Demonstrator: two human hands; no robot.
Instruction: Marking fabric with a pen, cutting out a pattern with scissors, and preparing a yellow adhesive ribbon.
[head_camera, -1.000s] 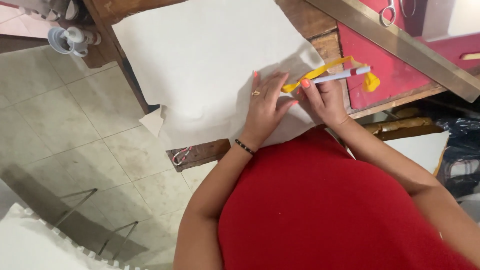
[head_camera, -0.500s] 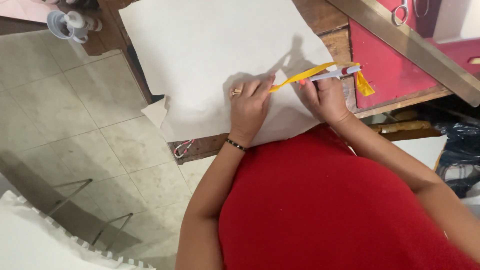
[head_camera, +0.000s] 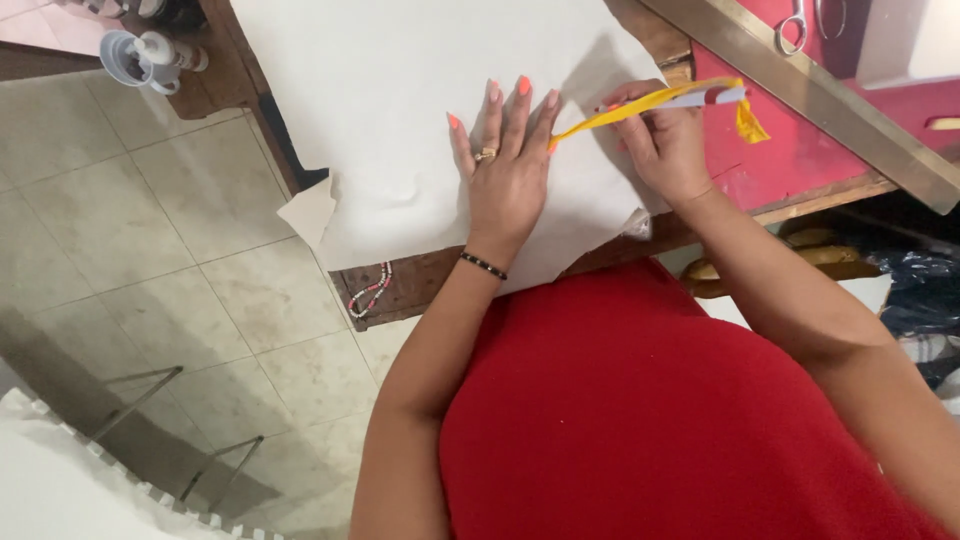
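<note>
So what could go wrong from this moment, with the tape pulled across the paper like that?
1. The yellow measuring tape is taut only between the left hand and right hand; a slip would probably skew the measurement.
2. The white paper sheet overhangs the wooden table edge, so it might shift or crease.
3. The pen shares the right hand's grip and could drop.

The white sheet (head_camera: 400, 90) runs off the top edge, so its far end cannot be seen, and the left hand (head_camera: 507, 170) hides the part under its palm. The right hand (head_camera: 665, 145) closes around a white marker (head_camera: 700, 97) and a yellow tape (head_camera: 620, 112); the marker's tip is hidden behind the fingers. Scissors (head_camera: 800, 20) and the metal ruler (head_camera: 800, 85) are cut off by the frame. The table (head_camera: 420, 285) front hides whatever lies beneath.
</note>
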